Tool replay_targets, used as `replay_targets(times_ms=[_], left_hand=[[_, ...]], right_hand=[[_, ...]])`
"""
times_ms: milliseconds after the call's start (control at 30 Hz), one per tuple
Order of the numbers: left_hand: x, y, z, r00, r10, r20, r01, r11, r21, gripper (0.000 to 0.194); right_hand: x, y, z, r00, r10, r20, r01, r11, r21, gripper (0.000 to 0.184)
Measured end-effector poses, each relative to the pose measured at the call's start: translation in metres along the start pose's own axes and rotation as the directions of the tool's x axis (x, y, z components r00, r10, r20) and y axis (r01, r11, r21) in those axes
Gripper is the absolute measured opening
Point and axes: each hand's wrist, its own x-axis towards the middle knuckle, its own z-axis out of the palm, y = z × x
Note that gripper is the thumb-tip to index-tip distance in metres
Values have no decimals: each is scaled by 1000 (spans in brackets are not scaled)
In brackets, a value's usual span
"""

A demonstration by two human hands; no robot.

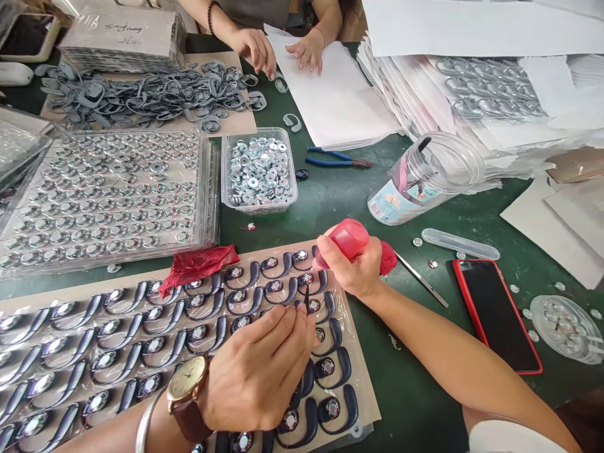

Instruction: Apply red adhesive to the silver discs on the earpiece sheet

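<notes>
At far left on the dark green table (pixel 415 402), stacked clear plastic trays (pixel 214 201) with rows of round silver parts (pixel 148 241). Nearer, reaching rightward beneath the left hand, a flat brown sheet (pixel 365 402) bearing rows of dark blue, hook-shaped plastic pieces (pixel 349 406) fitted with round, silver-centred discs (pixel 332 408). Across the far edge, a crumpled red cloth (pixel 198 267). Beyond, a clear rectangular plastic tub (pixel 264 206) full of silvery metal washers (pixel 257 167). Over the sheet, left hand (pixel 264 365) pinched on a thin dark pointed tool (pixel 307 296), tip down near the discs at the right end. Beside it, right hand (pixel 356 270) clamped around a rounded red plastic bottle (pixel 350 238), tilted toward that tip; impossible to tell whether touching anything. Farther right, a red-edged black phone (pixel 500 314).
</notes>
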Motion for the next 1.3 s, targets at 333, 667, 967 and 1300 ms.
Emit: replay_targets(times_ms=[333,667,967,1300], left_hand=[[-4,-2,0,1000,-9,19,9,1000,-17,34],[1,-9,-3,996,-84,-12,82,989,-127,26],[6,-11,-7,993,-110,-39,104,984,-143,21],[7,-27,-11,964,-264,-24,239,904,-354,22]], right_hand=[[4,-2,1,999,-46,20,48,993,-111,32],[5,-11,-5,995,-96,-8,92,971,-222,39],[2,-8,-4,998,-61,5,61,988,-139,39],[-1,-9,-3,996,-45,80,55,991,-120,37]])
